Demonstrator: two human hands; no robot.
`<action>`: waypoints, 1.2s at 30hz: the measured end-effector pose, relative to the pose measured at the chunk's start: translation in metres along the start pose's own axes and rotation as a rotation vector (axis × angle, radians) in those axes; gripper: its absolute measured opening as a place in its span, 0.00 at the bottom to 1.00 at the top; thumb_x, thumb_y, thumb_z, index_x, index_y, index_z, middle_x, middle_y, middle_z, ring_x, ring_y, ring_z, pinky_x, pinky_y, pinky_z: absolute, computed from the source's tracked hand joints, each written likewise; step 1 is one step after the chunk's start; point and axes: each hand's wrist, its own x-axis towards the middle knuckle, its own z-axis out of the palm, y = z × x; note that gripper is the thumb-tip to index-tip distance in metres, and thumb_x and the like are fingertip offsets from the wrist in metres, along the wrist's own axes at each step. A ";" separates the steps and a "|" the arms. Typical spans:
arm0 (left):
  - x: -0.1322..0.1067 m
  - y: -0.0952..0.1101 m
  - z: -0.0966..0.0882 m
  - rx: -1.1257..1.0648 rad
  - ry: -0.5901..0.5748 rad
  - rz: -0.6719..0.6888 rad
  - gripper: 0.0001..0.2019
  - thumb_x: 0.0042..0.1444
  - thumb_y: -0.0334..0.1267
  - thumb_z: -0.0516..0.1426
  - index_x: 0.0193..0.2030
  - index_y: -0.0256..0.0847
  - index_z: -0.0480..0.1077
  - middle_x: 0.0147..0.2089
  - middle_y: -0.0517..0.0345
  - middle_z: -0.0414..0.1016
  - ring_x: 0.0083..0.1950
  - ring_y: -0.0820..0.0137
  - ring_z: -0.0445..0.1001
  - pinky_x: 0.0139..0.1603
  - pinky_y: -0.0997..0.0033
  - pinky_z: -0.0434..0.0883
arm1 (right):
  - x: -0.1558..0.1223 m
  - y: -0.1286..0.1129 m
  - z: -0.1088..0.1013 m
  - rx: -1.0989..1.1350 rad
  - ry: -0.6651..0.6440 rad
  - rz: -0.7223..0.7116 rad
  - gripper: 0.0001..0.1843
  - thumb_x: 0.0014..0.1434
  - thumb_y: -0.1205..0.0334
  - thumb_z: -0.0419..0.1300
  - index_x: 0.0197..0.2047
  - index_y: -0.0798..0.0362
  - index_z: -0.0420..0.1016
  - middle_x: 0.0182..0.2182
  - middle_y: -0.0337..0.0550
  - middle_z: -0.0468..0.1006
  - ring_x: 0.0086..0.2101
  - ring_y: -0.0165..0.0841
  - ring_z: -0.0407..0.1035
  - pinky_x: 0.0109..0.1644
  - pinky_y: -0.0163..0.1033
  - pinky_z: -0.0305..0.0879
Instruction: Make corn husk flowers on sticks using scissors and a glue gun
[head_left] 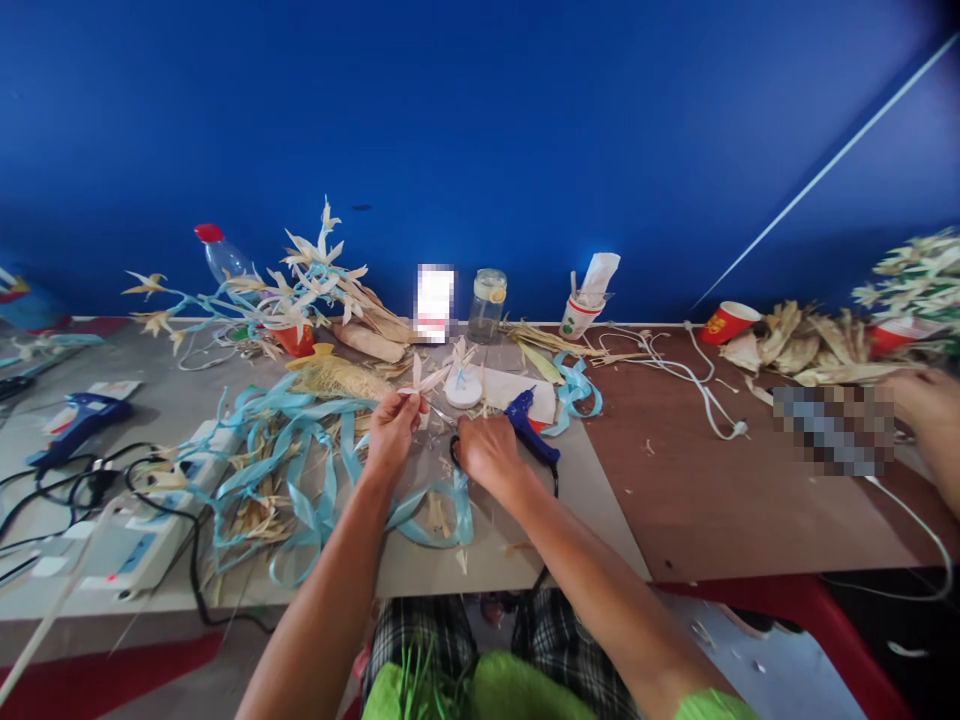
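My left hand (394,435) is closed in a pinch on a pale corn-husk flower (426,377), whose petals point up and to the right. Just right of it, my right hand (489,455) is wrapped round scissors; a black handle loop (454,452) shows at its left side, and the blades, partly hidden, reach toward the left hand. Behind the hands lies a white round piece (463,390) with husk petals by it. A blue glue gun (531,425) rests close to the right hand. Light-blue ribbon (315,490) is heaped left of my left forearm.
A red cup (298,340) holds husk flowers on blue stems. Behind stand a blurred-out phone (433,302), a glass jar (488,305) and a paper cup (581,315). At left are a power strip (161,520) and another glue gun (82,428). Someone's hand (919,400) is at far right.
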 end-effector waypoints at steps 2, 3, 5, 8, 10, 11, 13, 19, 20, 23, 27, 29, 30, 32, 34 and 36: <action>0.000 0.001 0.000 0.001 -0.002 -0.004 0.11 0.51 0.44 0.58 0.27 0.38 0.66 0.25 0.62 0.65 0.22 0.80 0.55 0.22 0.77 0.53 | 0.002 -0.004 -0.003 0.005 -0.053 -0.007 0.14 0.57 0.67 0.49 0.37 0.61 0.76 0.32 0.59 0.79 0.35 0.43 0.74 0.38 0.43 0.64; -0.001 0.002 0.001 0.008 -0.003 -0.010 0.11 0.51 0.44 0.58 0.27 0.38 0.66 0.25 0.62 0.65 0.22 0.80 0.55 0.21 0.77 0.53 | 0.002 -0.006 -0.005 0.001 -0.082 -0.016 0.14 0.57 0.68 0.49 0.36 0.60 0.77 0.32 0.59 0.79 0.36 0.43 0.74 0.39 0.44 0.64; -0.002 0.004 0.001 0.029 -0.003 -0.025 0.11 0.50 0.44 0.58 0.28 0.38 0.66 0.25 0.62 0.65 0.22 0.80 0.55 0.22 0.77 0.53 | 0.004 -0.010 -0.010 -0.013 -0.129 -0.038 0.15 0.56 0.69 0.50 0.35 0.59 0.78 0.32 0.58 0.80 0.37 0.43 0.74 0.40 0.45 0.64; -0.003 0.006 0.002 0.058 -0.002 -0.031 0.12 0.50 0.45 0.58 0.26 0.38 0.65 0.24 0.63 0.65 0.21 0.80 0.55 0.22 0.77 0.53 | 0.006 -0.011 -0.017 -0.015 -0.152 -0.021 0.15 0.57 0.68 0.50 0.36 0.57 0.79 0.33 0.57 0.80 0.38 0.44 0.75 0.40 0.45 0.66; -0.003 0.007 0.002 0.071 -0.004 -0.025 0.13 0.50 0.46 0.58 0.26 0.38 0.65 0.23 0.63 0.64 0.21 0.80 0.55 0.21 0.77 0.52 | 0.005 -0.007 -0.020 0.006 -0.140 0.019 0.17 0.59 0.65 0.49 0.38 0.58 0.79 0.35 0.58 0.80 0.38 0.45 0.75 0.38 0.44 0.66; -0.003 0.007 0.001 0.074 -0.009 -0.024 0.13 0.50 0.46 0.58 0.26 0.38 0.65 0.23 0.63 0.64 0.21 0.80 0.54 0.21 0.77 0.52 | 0.004 -0.004 -0.021 0.019 -0.136 0.038 0.18 0.60 0.63 0.48 0.39 0.59 0.79 0.35 0.59 0.80 0.38 0.45 0.75 0.38 0.43 0.67; -0.003 0.006 0.001 0.074 -0.021 -0.025 0.13 0.50 0.46 0.58 0.26 0.38 0.65 0.23 0.63 0.64 0.20 0.80 0.54 0.21 0.76 0.52 | 0.001 0.003 -0.022 0.042 -0.138 0.062 0.20 0.61 0.60 0.46 0.40 0.59 0.78 0.36 0.60 0.79 0.40 0.45 0.74 0.38 0.42 0.67; -0.001 -0.001 0.001 0.037 -0.035 -0.015 0.11 0.50 0.44 0.58 0.27 0.37 0.66 0.24 0.62 0.65 0.21 0.80 0.55 0.21 0.77 0.51 | 0.000 0.014 -0.021 0.196 -0.035 0.072 0.18 0.60 0.57 0.50 0.43 0.58 0.76 0.49 0.61 0.71 0.40 0.41 0.73 0.42 0.41 0.67; 0.000 -0.002 0.001 0.022 -0.029 -0.021 0.11 0.50 0.44 0.58 0.27 0.37 0.66 0.24 0.62 0.65 0.21 0.80 0.55 0.21 0.77 0.51 | 0.003 0.014 -0.020 0.294 0.034 0.083 0.18 0.59 0.58 0.51 0.45 0.57 0.75 0.48 0.58 0.71 0.40 0.39 0.72 0.44 0.40 0.66; 0.000 -0.004 0.002 -0.022 -0.031 -0.040 0.11 0.49 0.43 0.60 0.28 0.37 0.67 0.24 0.62 0.66 0.21 0.80 0.55 0.21 0.77 0.51 | 0.014 0.012 -0.014 0.700 0.251 0.080 0.18 0.59 0.57 0.53 0.48 0.57 0.72 0.43 0.50 0.72 0.39 0.32 0.70 0.44 0.35 0.65; -0.002 -0.006 0.003 -0.028 -0.076 -0.069 0.11 0.49 0.43 0.60 0.28 0.37 0.69 0.24 0.62 0.66 0.21 0.80 0.55 0.22 0.77 0.52 | 0.027 0.007 -0.004 1.085 0.370 0.018 0.15 0.57 0.53 0.54 0.35 0.56 0.73 0.36 0.43 0.72 0.32 0.28 0.67 0.37 0.32 0.64; -0.003 -0.007 0.004 -0.013 -0.094 -0.085 0.11 0.49 0.43 0.60 0.28 0.37 0.69 0.24 0.62 0.66 0.22 0.81 0.56 0.22 0.77 0.52 | 0.030 0.005 0.000 1.140 0.426 0.024 0.14 0.56 0.53 0.54 0.30 0.55 0.72 0.32 0.41 0.71 0.31 0.28 0.65 0.37 0.32 0.63; -0.003 -0.008 0.004 -0.005 -0.102 -0.095 0.11 0.49 0.44 0.60 0.29 0.37 0.69 0.23 0.62 0.66 0.22 0.80 0.56 0.22 0.77 0.52 | 0.031 0.004 0.003 1.155 0.449 0.033 0.13 0.55 0.54 0.54 0.28 0.55 0.71 0.30 0.41 0.71 0.31 0.28 0.64 0.36 0.32 0.62; -0.003 -0.008 0.004 0.014 -0.119 -0.117 0.12 0.48 0.44 0.61 0.32 0.37 0.70 0.23 0.62 0.66 0.22 0.80 0.56 0.22 0.78 0.52 | 0.032 0.005 0.007 1.178 0.478 0.049 0.13 0.55 0.55 0.54 0.27 0.55 0.70 0.27 0.39 0.70 0.30 0.29 0.63 0.35 0.32 0.61; -0.004 -0.008 0.004 0.050 -0.141 -0.137 0.14 0.47 0.45 0.61 0.35 0.36 0.71 0.23 0.62 0.66 0.21 0.80 0.55 0.21 0.78 0.52 | 0.033 0.008 0.010 1.189 0.489 0.058 0.12 0.55 0.55 0.54 0.26 0.54 0.70 0.25 0.39 0.70 0.29 0.29 0.62 0.35 0.33 0.60; -0.005 -0.008 0.004 0.107 -0.163 -0.150 0.15 0.47 0.44 0.61 0.39 0.36 0.72 0.23 0.63 0.66 0.20 0.81 0.54 0.21 0.78 0.51 | 0.033 0.012 0.011 1.190 0.481 0.058 0.11 0.54 0.57 0.54 0.26 0.54 0.70 0.24 0.38 0.70 0.28 0.29 0.62 0.34 0.33 0.60</action>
